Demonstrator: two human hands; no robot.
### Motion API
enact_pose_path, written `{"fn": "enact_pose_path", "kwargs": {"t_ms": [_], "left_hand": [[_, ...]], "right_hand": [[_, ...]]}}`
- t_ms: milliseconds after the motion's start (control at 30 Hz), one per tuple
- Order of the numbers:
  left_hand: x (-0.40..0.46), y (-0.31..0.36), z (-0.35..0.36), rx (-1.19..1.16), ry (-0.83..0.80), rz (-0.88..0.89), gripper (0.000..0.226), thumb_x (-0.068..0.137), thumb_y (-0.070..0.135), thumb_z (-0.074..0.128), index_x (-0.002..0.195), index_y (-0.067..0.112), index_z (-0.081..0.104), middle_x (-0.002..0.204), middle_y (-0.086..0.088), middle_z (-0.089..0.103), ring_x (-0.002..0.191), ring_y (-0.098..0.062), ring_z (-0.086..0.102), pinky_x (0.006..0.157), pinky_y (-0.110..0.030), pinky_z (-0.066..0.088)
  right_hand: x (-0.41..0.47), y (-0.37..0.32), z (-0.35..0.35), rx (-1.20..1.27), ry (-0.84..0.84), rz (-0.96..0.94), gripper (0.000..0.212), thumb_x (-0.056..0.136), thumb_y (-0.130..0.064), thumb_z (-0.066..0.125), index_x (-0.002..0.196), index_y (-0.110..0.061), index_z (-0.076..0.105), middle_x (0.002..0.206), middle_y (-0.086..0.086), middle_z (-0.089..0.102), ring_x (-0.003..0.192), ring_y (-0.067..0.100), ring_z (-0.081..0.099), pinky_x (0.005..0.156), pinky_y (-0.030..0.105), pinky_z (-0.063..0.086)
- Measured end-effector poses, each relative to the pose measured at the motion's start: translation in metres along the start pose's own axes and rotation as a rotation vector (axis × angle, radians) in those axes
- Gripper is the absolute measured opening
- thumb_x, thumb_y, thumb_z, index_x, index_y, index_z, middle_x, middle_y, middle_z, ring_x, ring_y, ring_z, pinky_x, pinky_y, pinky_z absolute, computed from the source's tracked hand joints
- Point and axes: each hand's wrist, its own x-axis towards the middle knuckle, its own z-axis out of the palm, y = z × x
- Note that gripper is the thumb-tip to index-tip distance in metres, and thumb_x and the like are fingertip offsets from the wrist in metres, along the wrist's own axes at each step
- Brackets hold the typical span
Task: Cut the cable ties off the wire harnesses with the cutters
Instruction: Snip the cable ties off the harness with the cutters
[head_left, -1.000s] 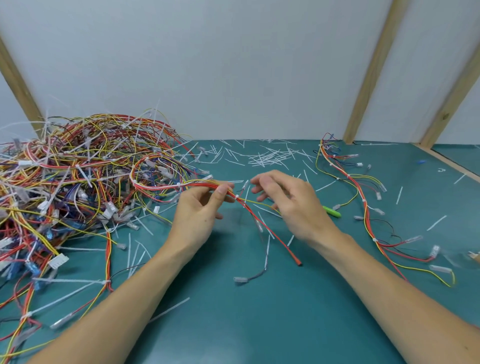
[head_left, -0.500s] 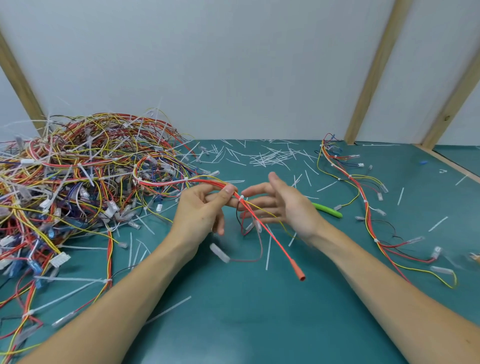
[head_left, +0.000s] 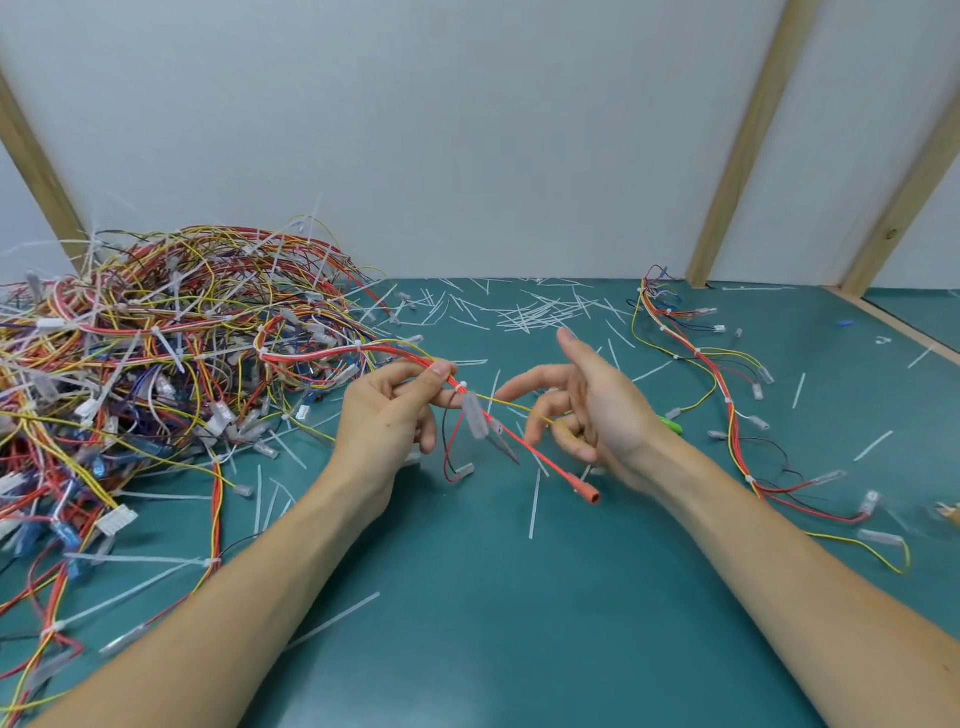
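Note:
My left hand (head_left: 389, 415) pinches a red and yellow wire harness (head_left: 332, 353) just left of a white cable tie (head_left: 461, 387). From the pinch the harness runs down to a red end cap (head_left: 589, 493), and loose branches with clear connectors hang beneath. My right hand (head_left: 587, 410) hovers to the right, palm toward the left hand, fingers spread and loosely bent; a yellow wire (head_left: 519, 408) crosses its fingers. Only the green handle tip of the cutters (head_left: 672, 425) shows on the table behind my right wrist.
A big tangle of tied harnesses (head_left: 145, 364) fills the left of the green table (head_left: 493, 623). A loose harness (head_left: 727, 405) lies at right. Cut white tie pieces (head_left: 530, 312) are scattered toward the back wall and around my arms. Wooden battens stand behind.
My right hand has opened and drawn back to the right from the harness. The harness end has swung down and right, its branches now dangling. The left hand keeps its pinch.

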Motion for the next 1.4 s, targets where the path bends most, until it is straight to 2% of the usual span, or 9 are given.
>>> {"fn": "enact_pose_path", "kwargs": {"t_ms": [167, 300, 400, 500, 667, 767, 967, 1133, 1400], "left_hand": [[0.001, 0.001, -0.001, 0.039, 0.103, 0.06, 0.018, 0.097, 0.022, 0.065, 0.085, 0.008, 0.066, 0.068, -0.004, 0.073, 0.033, -0.013, 0.042, 0.04, -0.019, 0.036], [-0.004, 0.0, 0.001, 0.127, 0.121, 0.138, 0.019, 0.099, 0.027, 0.063, 0.092, 0.01, 0.063, 0.077, -0.003, 0.077, 0.035, -0.016, 0.051, 0.039, -0.02, 0.039], [-0.006, 0.001, -0.001, 0.191, 0.093, 0.191, 0.019, 0.099, 0.031, 0.064, 0.093, 0.013, 0.065, 0.083, 0.0, 0.078, 0.04, -0.019, 0.058, 0.041, -0.022, 0.042], [-0.008, 0.002, 0.001, 0.199, 0.035, 0.194, 0.016, 0.096, 0.03, 0.068, 0.091, 0.015, 0.071, 0.086, 0.001, 0.079, 0.049, -0.022, 0.067, 0.043, -0.024, 0.046], [-0.01, 0.0, 0.006, 0.231, -0.071, 0.203, 0.01, 0.092, 0.024, 0.072, 0.084, 0.025, 0.079, 0.079, 0.002, 0.077, 0.063, -0.017, 0.073, 0.046, -0.023, 0.048], [-0.011, -0.002, 0.007, 0.272, -0.126, 0.241, 0.009, 0.091, 0.026, 0.074, 0.087, 0.03, 0.081, 0.066, 0.003, 0.07, 0.053, -0.011, 0.06, 0.044, -0.022, 0.043], [-0.009, 0.004, 0.008, -0.019, -0.138, 0.005, 0.015, 0.084, 0.036, 0.07, 0.087, 0.025, 0.078, 0.072, -0.002, 0.069, 0.044, -0.015, 0.053, 0.039, -0.02, 0.035], [-0.003, 0.011, -0.001, -0.248, -0.039, -0.131, 0.032, 0.084, 0.043, 0.072, 0.097, 0.014, 0.071, 0.074, 0.0, 0.07, 0.046, -0.011, 0.056, 0.037, -0.019, 0.036], [-0.006, 0.006, 0.002, -0.099, -0.03, -0.062, 0.023, 0.101, 0.023, 0.057, 0.104, 0.003, 0.067, 0.092, -0.008, 0.078, 0.069, -0.013, 0.072, 0.048, -0.019, 0.05]], "right_hand": [[0.004, -0.002, -0.013, 0.11, 0.484, -0.159, 0.072, 0.108, -0.053, 0.033, 0.072, -0.008, 0.076, 0.048, 0.008, 0.059, 0.03, 0.011, 0.032, 0.032, 0.018, 0.022], [0.002, -0.003, -0.018, 0.021, 0.632, -0.16, 0.067, 0.109, -0.048, 0.033, 0.073, -0.008, 0.073, 0.058, 0.008, 0.069, 0.048, 0.018, 0.06, 0.044, 0.022, 0.038], [0.001, -0.006, -0.015, 0.021, 0.62, -0.187, 0.063, 0.11, -0.045, 0.034, 0.078, -0.007, 0.073, 0.075, 0.015, 0.075, 0.071, 0.023, 0.071, 0.068, 0.031, 0.048], [-0.002, -0.01, -0.008, 0.013, 0.469, -0.23, 0.049, 0.109, -0.039, 0.043, 0.085, -0.008, 0.074, 0.08, 0.012, 0.077, 0.076, 0.02, 0.074, 0.077, 0.036, 0.052], [-0.011, -0.004, 0.01, -0.397, 0.129, -0.382, 0.014, 0.093, -0.027, 0.076, 0.104, -0.019, 0.077, 0.095, -0.006, 0.079, 0.088, 0.006, 0.074, 0.077, 0.018, 0.053], [-0.01, 0.005, 0.017, -0.893, 0.22, -0.504, 0.013, 0.092, -0.041, 0.075, 0.103, -0.035, 0.078, 0.09, -0.019, 0.075, 0.087, 0.005, 0.063, 0.086, 0.032, 0.049], [-0.004, 0.009, -0.002, -0.82, 0.443, -0.654, 0.005, 0.09, -0.03, 0.079, 0.092, -0.032, 0.083, 0.076, -0.011, 0.076, 0.074, 0.018, 0.059, 0.077, 0.044, 0.049], [-0.004, 0.008, -0.01, -0.971, 0.605, -0.708, 0.01, 0.092, -0.029, 0.078, 0.099, -0.032, 0.083, 0.087, -0.015, 0.077, 0.082, 0.016, 0.057, 0.081, 0.038, 0.039], [-0.004, 0.006, -0.013, -1.071, 0.763, -0.682, 0.018, 0.09, -0.019, 0.076, 0.105, -0.027, 0.082, 0.103, -0.011, 0.075, 0.096, 0.018, 0.052, 0.086, 0.039, 0.042]]}}
